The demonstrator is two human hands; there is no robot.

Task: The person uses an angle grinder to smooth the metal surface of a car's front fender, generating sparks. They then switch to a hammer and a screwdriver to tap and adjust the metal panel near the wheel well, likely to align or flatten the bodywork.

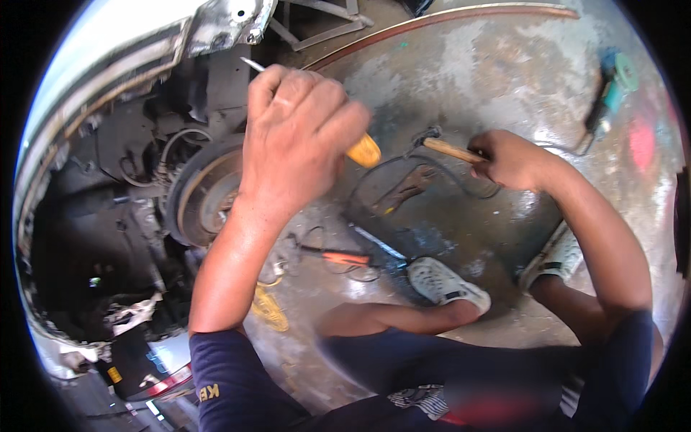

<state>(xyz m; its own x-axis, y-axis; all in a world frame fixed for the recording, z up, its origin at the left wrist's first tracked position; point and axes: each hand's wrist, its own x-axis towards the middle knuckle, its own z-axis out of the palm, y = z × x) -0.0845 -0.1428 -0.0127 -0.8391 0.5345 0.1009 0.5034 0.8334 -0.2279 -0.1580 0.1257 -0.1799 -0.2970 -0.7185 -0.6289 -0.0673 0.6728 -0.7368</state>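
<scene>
Occupying the left side of the view, a white vehicle body (137,29) stands with its wheel well exposed. Within it sits a rust-marked brake drum (204,209), judged stiff and heavy.

The left hand (299,129) is raised near the drum, back toward the viewer; its fingers are curled together, clamped on a yellow-handled screwdriver. The right hand (515,160) is well apart over the floor, fingers wrapped on the rear of a hammer's handle.

The hammer (453,150) extends leftward from the right hand, its dark head outermost. It is judged front-heavy, with a rigid wooden handle. The present hold near the butt suits leverage; gripping closer to the head would ease control. Whether the head touches the cable (471,193) cannot be told.

The screwdriver (365,150) crosses the left fist, its handle end protruding right and its slim metal shaft upper left. It is judged light and stiff; the handle may turn slippery if oily. The handle is the proper place to hold. The tip's shape is too small to classify.
</scene>
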